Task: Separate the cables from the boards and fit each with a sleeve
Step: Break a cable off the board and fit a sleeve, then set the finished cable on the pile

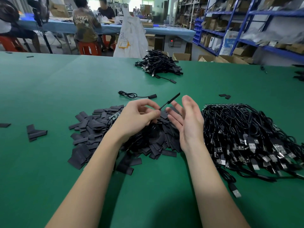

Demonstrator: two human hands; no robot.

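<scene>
A thin black cable sticks up over the middle of the green table — the left hand pinches its low end. The right hand is spread wide just beside it, holding nothing. Flat black sleeves lie piled underneath. A big cable bundle sits right — a smaller finished heap far off.

Table cover: green, matt, smooth.
Sleeves: flat black plastic, matt.
Cables: black, glossy jackets.
USB plugs: shiny metal shells.
</scene>
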